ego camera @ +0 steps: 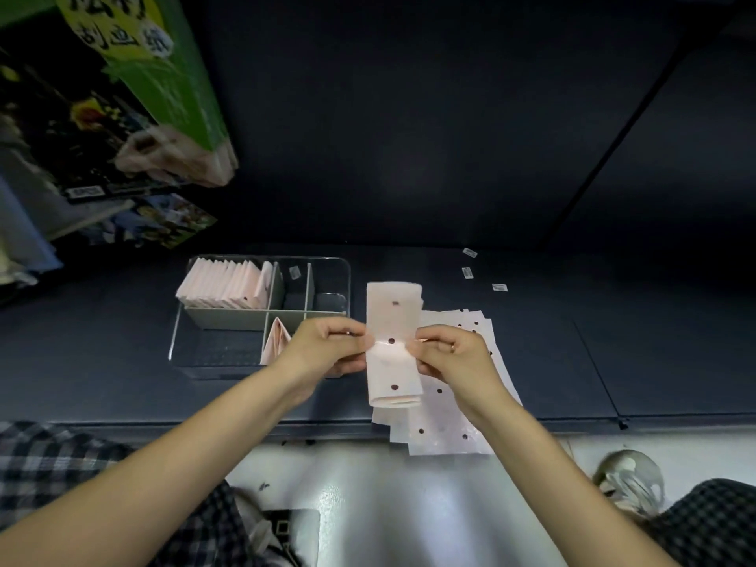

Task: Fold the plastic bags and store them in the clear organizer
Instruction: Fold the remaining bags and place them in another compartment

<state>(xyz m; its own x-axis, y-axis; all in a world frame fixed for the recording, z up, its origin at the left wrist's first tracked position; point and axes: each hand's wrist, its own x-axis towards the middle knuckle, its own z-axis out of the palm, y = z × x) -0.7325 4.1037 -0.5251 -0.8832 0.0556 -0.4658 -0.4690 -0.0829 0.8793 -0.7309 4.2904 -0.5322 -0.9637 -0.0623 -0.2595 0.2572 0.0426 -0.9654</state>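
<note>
A pale pink plastic bag with dark dots, folded into a long narrow strip [393,321], is held up over the dark shelf. My left hand [327,345] pinches its left edge at mid-height and my right hand [450,354] pinches its right edge. Under and to the right of it lies a stack of flat dotted bags [454,419], overhanging the shelf's front edge. To the left stands the clear organizer [347,280]. Its back-left compartment holds a row of folded bags [225,286], and one folded bag [275,339] stands in the front section.
Green and dark printed packages [135,100] lean at the upper left. Small white labels [468,272] lie on the dark shelf [572,341] at the right. Below the shelf edge is a pale floor [368,505], with my checked trousers on both sides.
</note>
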